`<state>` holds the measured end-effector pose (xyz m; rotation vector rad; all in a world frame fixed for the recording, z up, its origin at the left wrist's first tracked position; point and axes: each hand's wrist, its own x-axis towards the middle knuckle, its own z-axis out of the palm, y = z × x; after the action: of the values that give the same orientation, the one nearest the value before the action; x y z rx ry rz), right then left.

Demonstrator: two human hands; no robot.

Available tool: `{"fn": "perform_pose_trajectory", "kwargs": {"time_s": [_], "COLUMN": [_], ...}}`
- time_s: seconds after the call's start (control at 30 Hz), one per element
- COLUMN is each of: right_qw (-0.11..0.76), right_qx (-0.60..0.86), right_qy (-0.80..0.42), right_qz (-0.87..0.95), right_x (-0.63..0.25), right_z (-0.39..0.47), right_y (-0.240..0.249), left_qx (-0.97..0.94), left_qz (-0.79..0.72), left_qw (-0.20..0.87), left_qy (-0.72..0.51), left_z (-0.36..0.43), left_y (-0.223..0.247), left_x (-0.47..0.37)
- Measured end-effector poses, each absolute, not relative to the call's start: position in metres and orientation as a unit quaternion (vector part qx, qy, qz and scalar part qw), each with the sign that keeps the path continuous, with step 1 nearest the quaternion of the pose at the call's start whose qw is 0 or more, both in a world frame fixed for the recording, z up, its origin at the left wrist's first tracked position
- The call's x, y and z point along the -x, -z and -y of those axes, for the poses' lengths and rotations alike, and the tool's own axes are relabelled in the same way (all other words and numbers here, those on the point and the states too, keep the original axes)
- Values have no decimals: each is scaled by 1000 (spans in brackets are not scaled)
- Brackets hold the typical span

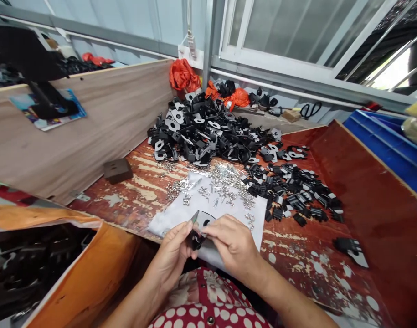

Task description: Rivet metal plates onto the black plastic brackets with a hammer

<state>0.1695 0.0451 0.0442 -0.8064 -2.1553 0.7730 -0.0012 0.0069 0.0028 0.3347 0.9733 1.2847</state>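
Low in the middle of the view, my left hand [176, 243] is closed around a black plastic part with a grey plate [205, 219]. A thin pointed green-grey piece sticks up beside its thumb. My right hand [234, 243] pinches at the near side of the same part; whatever small thing its fingertips hold is hidden. Both hands are over the front of a white cloth [176, 214]. Small shiny metal pieces [225, 182] lie scattered across the cloth's far half.
Behind the cloth rises a heap of black and grey plastic parts [201, 130]. Smaller black clips [293, 191] spread to the right, near a lone black part [352, 250]. A brown block [117, 171] sits left. Wooden boards [126, 100] edge the table; an orange bag [78, 273] hangs front left.
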Motion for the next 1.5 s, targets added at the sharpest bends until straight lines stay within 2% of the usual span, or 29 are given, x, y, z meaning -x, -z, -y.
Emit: {"fn": "perform_pose_trajectory", "kwargs": {"time_s": [0.27, 0.33, 0.43, 0.5, 0.57, 0.67, 0.77, 0.9, 1.0, 1.17, 1.3, 1.37, 1.5], "right_qw": [304, 280, 257, 262, 278, 277, 284, 299, 220, 6, -70, -34, 163], "right_qx": [315, 304, 256, 222, 205, 204, 231, 264, 302, 448, 483, 470, 399], "right_qy": [-220, -146, 39, 144, 189, 167, 92, -47, -128, -59, -115, -135, -121], "right_qz": [872, 899, 931, 928, 919, 924, 926, 916, 918, 892, 865, 871, 894], "right_x": [-157, -155, -145, -136, -129, -129, -136, -144, -160, -199, -214, -218, -223], "right_z": [-44, -40, -31, -27, -27, -31, -32, -28, -30, -40, -39, -35, -22], "right_y": [-37, -41, -47, -48, -46, -46, -49, -45, -28, 7, 10, 3, -11], "left_qx": [-144, -136, -114, -97, -91, -97, -151, -303, -349, -351, -411, -430, -456], "left_qz": [-423, -429, -439, -444, -445, -444, -448, -538, -642, -683, -675, -686, -694], "left_qw": [677, 668, 646, 634, 630, 634, 635, 517, 432, 459, 436, 408, 367], "left_qy": [-585, -592, -613, -626, -630, -626, -611, -593, -529, -446, -431, -422, -419], "left_z": [-2, 1, 3, 2, 0, 0, 9, 30, 49, 62, 45, 36, 28], "left_y": [-1, -2, -4, -4, -5, -8, -10, -3, 4, 10, 32, 45, 57], "left_x": [-1, -4, -9, -12, -14, -12, -7, 16, 50, 76, 52, 42, 38]}}
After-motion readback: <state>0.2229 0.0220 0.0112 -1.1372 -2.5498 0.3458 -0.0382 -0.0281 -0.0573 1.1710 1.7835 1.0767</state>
